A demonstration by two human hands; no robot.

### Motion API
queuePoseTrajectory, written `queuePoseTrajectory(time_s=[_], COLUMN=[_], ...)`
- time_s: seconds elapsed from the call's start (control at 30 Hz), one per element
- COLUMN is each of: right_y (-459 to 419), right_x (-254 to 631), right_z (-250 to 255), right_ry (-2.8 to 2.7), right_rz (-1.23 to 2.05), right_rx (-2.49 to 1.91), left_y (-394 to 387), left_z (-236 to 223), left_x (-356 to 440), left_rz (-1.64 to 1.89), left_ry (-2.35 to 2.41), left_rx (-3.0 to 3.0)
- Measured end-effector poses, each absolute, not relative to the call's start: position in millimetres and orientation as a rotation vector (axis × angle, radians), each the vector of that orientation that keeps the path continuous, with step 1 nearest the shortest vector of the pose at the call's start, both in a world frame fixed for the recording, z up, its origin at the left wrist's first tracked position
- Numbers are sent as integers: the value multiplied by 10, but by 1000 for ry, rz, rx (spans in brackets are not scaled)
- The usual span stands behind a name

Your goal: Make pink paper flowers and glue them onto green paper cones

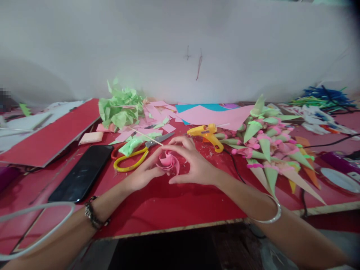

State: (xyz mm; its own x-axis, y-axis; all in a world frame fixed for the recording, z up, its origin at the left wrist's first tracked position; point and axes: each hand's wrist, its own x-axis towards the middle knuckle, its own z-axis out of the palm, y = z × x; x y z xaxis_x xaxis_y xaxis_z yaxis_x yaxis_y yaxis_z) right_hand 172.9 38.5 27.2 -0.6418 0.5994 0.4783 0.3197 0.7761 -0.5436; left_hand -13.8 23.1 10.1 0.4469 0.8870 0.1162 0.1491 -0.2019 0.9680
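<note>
A rolled pink paper flower (168,162), its strips curled in a spiral, is held over the table edge by my left hand (146,171), thumb and fingers closed at its left side. My right hand (197,162) curves around the flower's right side, thumb and fingers spread wide apart, fingertips near its top. A thin stick (144,135) slants up to the left from the fingertips; which hand bears it I cannot tell. Just behind lie scissors (131,160) with yellow and red handles and a yellow glue gun (206,135).
To the left are a black phone (81,174), a white block (91,138) and a red board (53,137). Green crumpled paper (122,108) and pink sheets (213,116) lie behind. Several paper flower cones (270,150) pile up right, near a black cord (237,168).
</note>
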Motion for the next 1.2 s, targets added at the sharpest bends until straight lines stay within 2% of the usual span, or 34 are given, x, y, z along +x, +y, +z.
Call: queuePoseTrajectory(time_s=[0.47, 0.8, 1.2], right_y=[375, 366, 342], right_x=[1700, 1701, 1701], right_z=[257, 254, 288], right_ry=[-2239, -2263, -2254], right_rz=[386, 417, 433], right_rx=[-735, -748, -715], left_y=[264, 245, 294], left_z=[31, 134, 82], left_x=[-129, -43, -71], left_rz=[884, 858, 901], left_ry=[840, 974, 827], left_rx=[1628, 1578, 1564])
